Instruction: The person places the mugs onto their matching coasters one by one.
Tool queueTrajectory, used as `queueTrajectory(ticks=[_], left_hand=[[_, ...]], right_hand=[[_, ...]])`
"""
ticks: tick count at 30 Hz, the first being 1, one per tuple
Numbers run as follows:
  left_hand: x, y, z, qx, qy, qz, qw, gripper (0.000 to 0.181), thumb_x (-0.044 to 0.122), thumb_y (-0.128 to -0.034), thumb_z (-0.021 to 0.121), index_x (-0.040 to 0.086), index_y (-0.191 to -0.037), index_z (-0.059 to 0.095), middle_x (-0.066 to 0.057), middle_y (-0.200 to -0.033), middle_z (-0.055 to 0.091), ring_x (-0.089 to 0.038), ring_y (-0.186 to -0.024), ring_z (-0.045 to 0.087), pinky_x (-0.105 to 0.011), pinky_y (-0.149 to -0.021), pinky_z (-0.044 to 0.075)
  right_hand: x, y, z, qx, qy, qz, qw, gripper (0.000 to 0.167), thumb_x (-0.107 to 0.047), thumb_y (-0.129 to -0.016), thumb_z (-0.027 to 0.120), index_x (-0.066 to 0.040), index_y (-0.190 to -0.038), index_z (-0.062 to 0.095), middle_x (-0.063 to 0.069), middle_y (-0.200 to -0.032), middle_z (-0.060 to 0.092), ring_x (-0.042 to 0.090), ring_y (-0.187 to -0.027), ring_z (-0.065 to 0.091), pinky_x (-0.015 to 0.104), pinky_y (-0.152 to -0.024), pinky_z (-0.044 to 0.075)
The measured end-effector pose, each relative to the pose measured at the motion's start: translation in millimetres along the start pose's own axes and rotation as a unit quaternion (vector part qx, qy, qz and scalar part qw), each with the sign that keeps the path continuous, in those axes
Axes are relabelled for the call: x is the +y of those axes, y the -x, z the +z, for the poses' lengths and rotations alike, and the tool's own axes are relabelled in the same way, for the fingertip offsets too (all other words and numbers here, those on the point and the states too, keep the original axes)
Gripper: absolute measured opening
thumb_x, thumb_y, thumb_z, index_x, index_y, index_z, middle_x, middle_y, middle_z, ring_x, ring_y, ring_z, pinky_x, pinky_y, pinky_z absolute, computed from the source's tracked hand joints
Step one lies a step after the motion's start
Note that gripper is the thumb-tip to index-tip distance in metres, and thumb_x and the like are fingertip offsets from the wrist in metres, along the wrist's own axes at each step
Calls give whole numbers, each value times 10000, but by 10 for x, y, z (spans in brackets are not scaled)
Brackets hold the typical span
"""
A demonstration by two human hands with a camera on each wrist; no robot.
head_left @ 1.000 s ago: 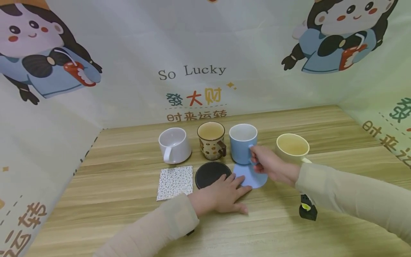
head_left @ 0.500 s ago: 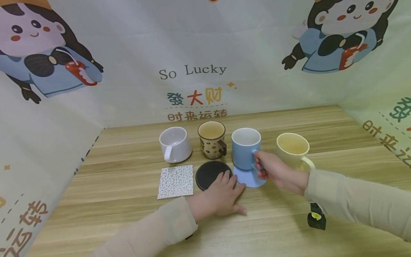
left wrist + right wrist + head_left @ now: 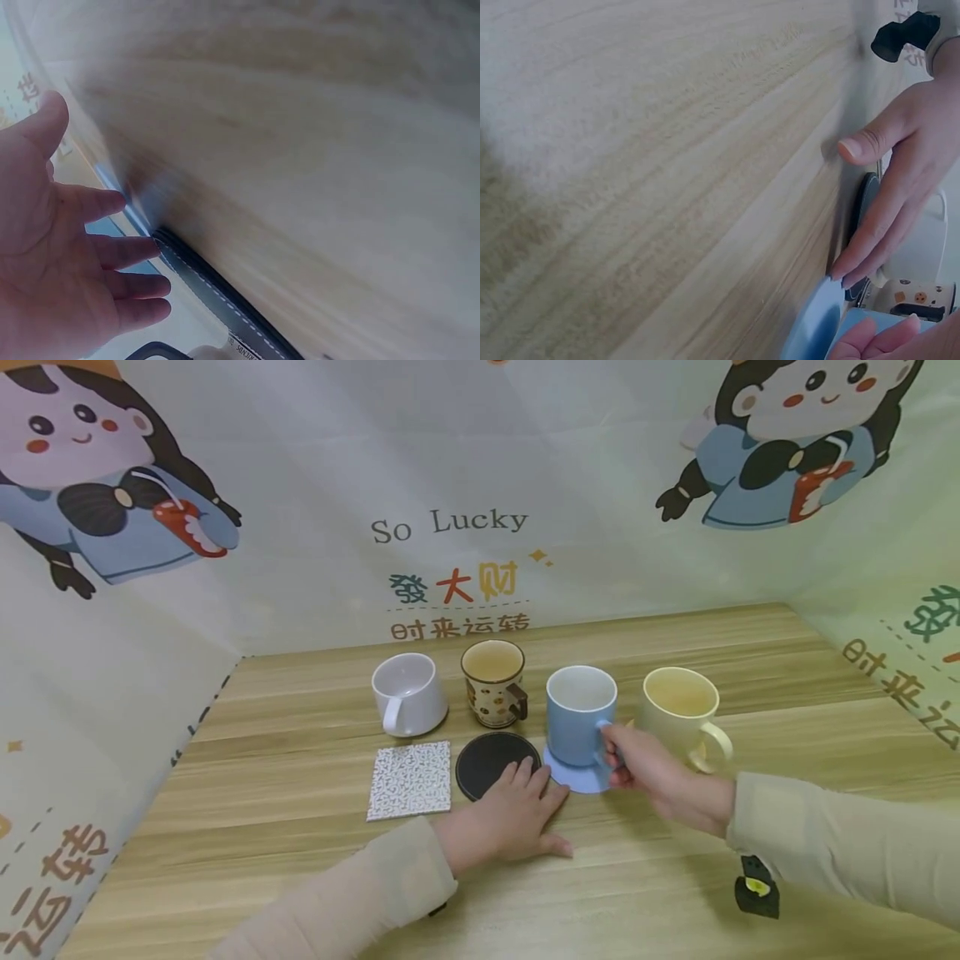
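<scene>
My right hand grips the handle of a light blue mug. The mug is upright over the back part of a round blue coaster; whether its base touches the coaster I cannot tell. My left hand lies with fingers spread across the front of a round black coaster. In the right wrist view, the left hand's fingertips reach the rim of the blue coaster. The left wrist view shows this left hand with straight fingers beside the black coaster's stitched edge.
Behind the coasters stand a white mug and a brown-patterned mug. A yellow mug is just right of the blue one. A square white patterned coaster lies at the left. A printed cloth wall encloses the wooden table.
My right hand has drawn the blue mug nearer and slightly to the right, so it now covers more of the blue coaster. My left hand has shifted slightly left, fingers still spread.
</scene>
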State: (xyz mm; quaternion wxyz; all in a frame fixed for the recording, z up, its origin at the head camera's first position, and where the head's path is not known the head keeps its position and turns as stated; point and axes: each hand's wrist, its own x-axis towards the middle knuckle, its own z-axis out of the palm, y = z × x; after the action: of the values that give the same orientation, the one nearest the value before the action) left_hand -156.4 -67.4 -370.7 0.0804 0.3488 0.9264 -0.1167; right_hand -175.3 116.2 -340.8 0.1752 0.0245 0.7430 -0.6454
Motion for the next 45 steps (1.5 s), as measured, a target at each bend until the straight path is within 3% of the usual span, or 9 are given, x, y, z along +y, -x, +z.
queueTrajectory(ticks=[14,28,45], left_hand=[[-28,-1,-3,-15,160,57,9999,735,659,-851,376,195,-1420,341,-133,-1453,315,-364,-1332,270,-438,-1081,244],[-35,-30,-36,145,-55,3,9999,716,634,-859,402,152,-1389,397,-101,-1407,384,-361,-1298,329,-443,-1070,260],[-32,-44,-34,238,-254,83,9994,666,603,-878,406,149,-1365,425,-96,-1368,421,-351,-1284,348,-443,-1061,269]], right_hand=[[122,87,-33,-49,122,-155,9998,287,-213,-932,337,-144,-654,354,-30,-634,384,77,-532,389,214,-569,386],[201,131,-63,-252,259,-275,9990,285,-237,-945,323,-142,-678,350,-21,-667,383,105,-589,399,235,-605,388],[234,153,-61,-122,266,-217,9993,279,-239,-928,336,-141,-669,359,-25,-659,393,97,-584,414,232,-611,396]])
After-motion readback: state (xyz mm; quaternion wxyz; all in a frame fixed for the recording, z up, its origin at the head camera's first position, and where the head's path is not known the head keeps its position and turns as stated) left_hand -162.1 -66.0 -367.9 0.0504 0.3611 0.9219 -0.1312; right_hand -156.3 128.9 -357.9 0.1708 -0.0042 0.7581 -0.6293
